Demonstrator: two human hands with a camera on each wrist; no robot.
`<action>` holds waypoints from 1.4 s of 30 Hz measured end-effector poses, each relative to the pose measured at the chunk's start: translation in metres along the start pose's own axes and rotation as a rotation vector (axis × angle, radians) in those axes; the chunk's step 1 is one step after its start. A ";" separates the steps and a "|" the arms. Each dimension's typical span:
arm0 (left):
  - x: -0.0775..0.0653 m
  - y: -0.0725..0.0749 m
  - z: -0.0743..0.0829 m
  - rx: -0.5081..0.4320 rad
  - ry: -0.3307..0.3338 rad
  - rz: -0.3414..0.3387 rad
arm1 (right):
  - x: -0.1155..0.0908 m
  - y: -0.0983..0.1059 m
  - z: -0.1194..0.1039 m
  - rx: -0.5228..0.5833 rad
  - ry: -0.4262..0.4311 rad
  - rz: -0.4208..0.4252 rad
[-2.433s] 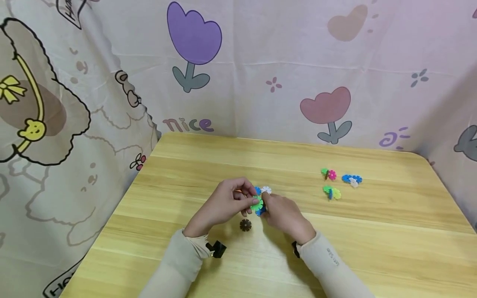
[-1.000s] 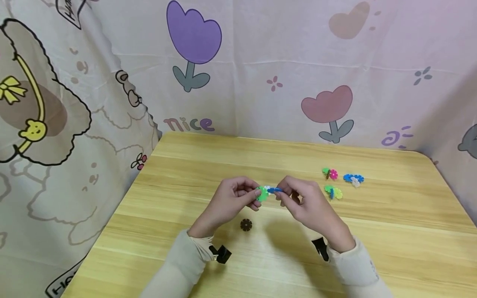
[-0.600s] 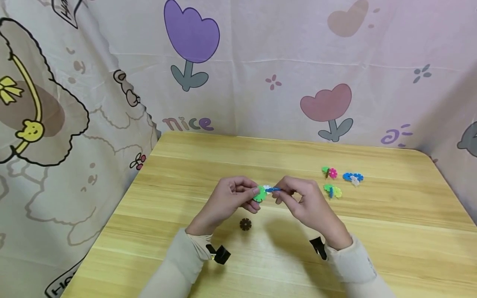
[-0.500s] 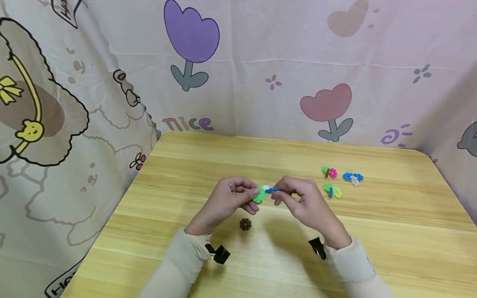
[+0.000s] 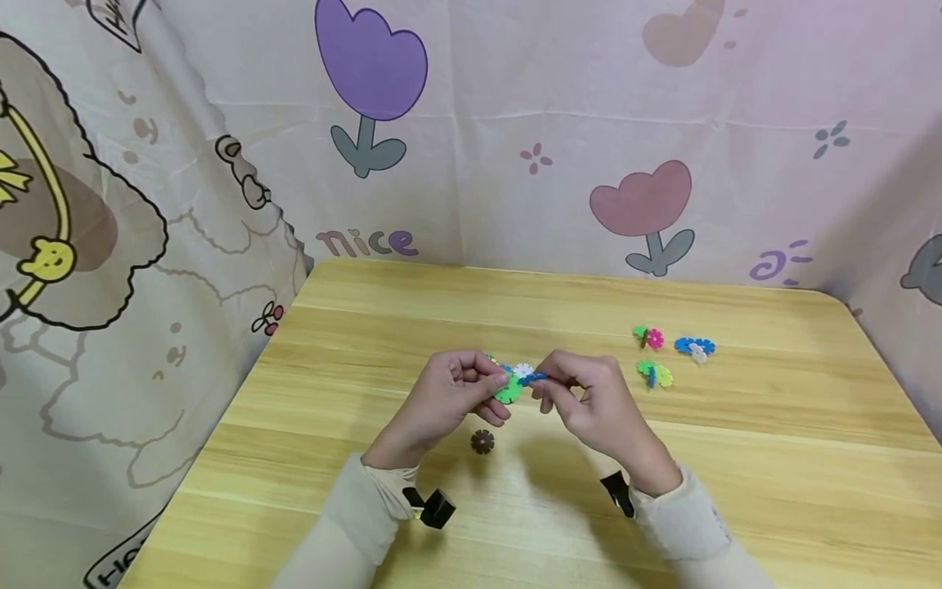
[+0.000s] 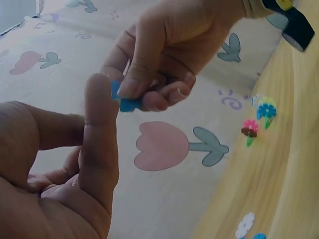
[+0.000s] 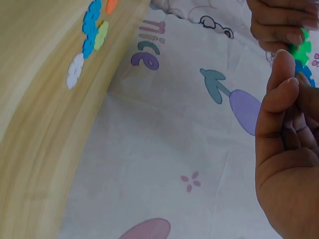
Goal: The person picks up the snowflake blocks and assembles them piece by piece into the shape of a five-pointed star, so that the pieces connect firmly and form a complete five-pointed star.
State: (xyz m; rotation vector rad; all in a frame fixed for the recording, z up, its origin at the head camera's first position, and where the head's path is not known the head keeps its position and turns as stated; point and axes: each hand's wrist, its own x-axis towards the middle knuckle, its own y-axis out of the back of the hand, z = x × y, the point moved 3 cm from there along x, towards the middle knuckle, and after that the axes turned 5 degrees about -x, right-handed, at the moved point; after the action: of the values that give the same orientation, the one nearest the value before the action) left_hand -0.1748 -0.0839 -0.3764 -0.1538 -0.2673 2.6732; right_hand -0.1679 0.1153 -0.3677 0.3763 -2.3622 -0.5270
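Note:
In the head view my left hand (image 5: pixel 450 394) pinches a green notched snowflake disc (image 5: pixel 508 390) between thumb and fingers. My right hand (image 5: pixel 598 401) pinches a blue snowflake disc (image 5: pixel 533 379), seen almost edge-on, with its left end right at the green disc's edge. The blue disc (image 6: pixel 129 104) also shows at the right fingertips in the left wrist view, where the green one is hidden behind the left fingers. On the table beyond the hands lies a white disc (image 5: pixel 522 371). A brown disc (image 5: pixel 482 442) rests on the near side, between the forearms.
Three joined clusters sit at the right: green, brown and pink (image 5: pixel 649 336); blue and white (image 5: pixel 695 348); green, blue and yellow (image 5: pixel 656 375). In the right wrist view, blue discs (image 7: pixel 90 25) lie with yellow, orange and white ones. A patterned cloth (image 5: pixel 500 213) stands behind the table.
The right hand, earlier low beside the left near a dark blue disc, has come up pinching a blue disc and brought it against the green one. The brown disc has stayed put.

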 end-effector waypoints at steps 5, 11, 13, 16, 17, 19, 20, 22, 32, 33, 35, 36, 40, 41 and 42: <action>-0.002 0.000 0.005 -0.012 0.001 -0.002 | 0.000 0.002 -0.004 0.043 -0.020 -0.008; -0.003 0.000 0.006 -0.002 -0.004 -0.033 | 0.001 0.008 -0.009 -0.008 0.018 -0.043; -0.003 0.000 0.005 0.000 -0.004 -0.037 | 0.001 0.008 -0.010 -0.057 0.044 -0.050; -0.002 -0.001 0.002 0.001 -0.003 -0.041 | 0.000 0.006 -0.011 -0.139 0.093 -0.050; -0.001 -0.001 0.002 0.000 -0.001 -0.038 | 0.000 0.005 -0.011 -0.166 0.106 -0.047; -0.001 -0.002 0.000 -0.005 0.006 -0.027 | 0.000 0.003 -0.012 -0.211 0.123 -0.036; -0.001 -0.002 0.000 -0.009 0.011 -0.020 | 0.000 0.002 -0.011 -0.224 0.130 -0.028; -0.001 -0.003 0.000 -0.022 0.020 0.003 | 0.000 0.001 -0.011 -0.240 0.136 -0.005; 0.000 -0.006 -0.002 -0.041 0.047 0.074 | 0.001 -0.003 -0.009 -0.235 0.147 0.049; 0.000 -0.006 -0.002 -0.038 0.049 0.075 | 0.001 -0.003 -0.009 -0.236 0.145 0.045; 0.000 -0.006 -0.002 -0.031 0.056 0.078 | 0.001 -0.004 -0.008 -0.239 0.139 0.039; 0.000 -0.006 -0.002 -0.028 0.060 0.080 | 0.001 -0.004 -0.007 -0.241 0.136 0.036; 0.001 -0.003 -0.003 -0.016 0.052 0.059 | 0.000 -0.003 -0.006 -0.232 0.126 0.024; 0.001 -0.003 -0.003 -0.014 0.047 0.048 | 0.001 -0.003 -0.005 -0.219 0.120 0.016; 0.001 -0.002 -0.003 -0.016 0.041 0.032 | 0.001 -0.002 -0.005 -0.202 0.111 0.005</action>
State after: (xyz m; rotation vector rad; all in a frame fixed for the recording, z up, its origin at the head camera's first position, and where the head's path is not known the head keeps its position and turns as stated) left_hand -0.1747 -0.0812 -0.3791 -0.2195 -0.2756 2.6966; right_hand -0.1648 0.1120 -0.3644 0.2991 -2.1792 -0.7162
